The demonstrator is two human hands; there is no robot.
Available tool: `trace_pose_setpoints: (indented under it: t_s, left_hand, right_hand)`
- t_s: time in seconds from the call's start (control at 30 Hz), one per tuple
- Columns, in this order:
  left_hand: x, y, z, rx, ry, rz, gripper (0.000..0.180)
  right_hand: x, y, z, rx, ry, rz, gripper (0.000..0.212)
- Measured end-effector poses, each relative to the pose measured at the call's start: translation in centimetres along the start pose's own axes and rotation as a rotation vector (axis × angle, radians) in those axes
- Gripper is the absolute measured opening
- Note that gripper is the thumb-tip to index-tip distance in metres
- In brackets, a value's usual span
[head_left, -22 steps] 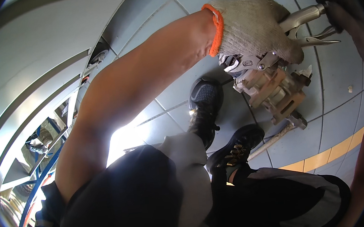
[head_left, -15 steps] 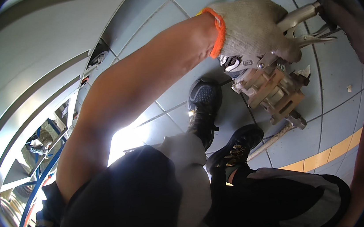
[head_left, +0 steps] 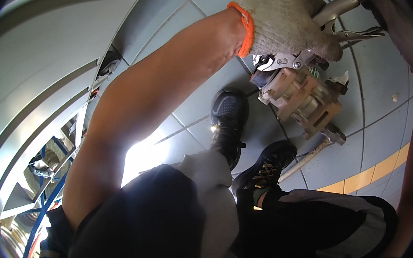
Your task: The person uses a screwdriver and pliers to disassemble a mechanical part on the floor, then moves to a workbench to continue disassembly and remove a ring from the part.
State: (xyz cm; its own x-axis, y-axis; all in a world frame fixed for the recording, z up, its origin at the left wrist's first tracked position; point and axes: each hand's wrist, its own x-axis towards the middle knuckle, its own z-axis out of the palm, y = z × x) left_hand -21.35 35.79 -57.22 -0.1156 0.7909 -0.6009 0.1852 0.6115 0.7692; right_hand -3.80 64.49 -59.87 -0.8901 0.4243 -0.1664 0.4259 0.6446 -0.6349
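My left hand point(head_left: 288, 22), in a grey knit glove with an orange cuff, is wrapped around metal locking pliers point(head_left: 336, 8). The pliers' jaw end meets the top of a rusty brake caliper point(head_left: 296, 97), but the glove hides part of that contact. At the right edge, my gloved right hand point(head_left: 399, 20) is in shadow, its fingers closed about the outer end of the pliers' handle. Its exact finger grip is hard to make out. The caliper sits on the tiled floor in front of my shoes.
A pale rod or handle point(head_left: 305, 160) lies between the caliper and my right shoe point(head_left: 266, 165). My left shoe point(head_left: 228, 109) stands left of the caliper. A large pale metal panel point(head_left: 51, 39) and slatted frame occupy the left side. Blue-grey tiles point(head_left: 380, 80) carry small debris.
Both hands and the pliers have shifted slightly up in the picture, and the caliper has tilted or moved a little with them. Both hands keep much the same hold.
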Motion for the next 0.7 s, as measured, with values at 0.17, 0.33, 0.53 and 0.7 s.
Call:
trace_pose_setpoints:
  t_s: [0.17,0.33,0.53,0.7]
  left_hand:
    - [0.9,0.3,0.3,-0.133,-0.010,0.029,0.047]
    - [1.8,1.0,1.2,-0.267,-0.007,0.056,0.038]
    - [2.0,2.6,2.0,-0.393,0.023,0.070,0.027]
    - [1.2,3.9,1.1,-0.524,-0.043,-0.030,0.028]
  right_hand:
    - [-0.2,-0.1,-0.4,-0.020,-0.002,0.001,0.066]
    - [-0.6,0.2,-0.5,-0.027,0.004,0.009,0.066]
    - [-1.0,0.1,-0.4,-0.033,0.006,0.014,0.066]
    - [-1.4,0.2,-0.1,-0.035,-0.001,0.019,0.066]
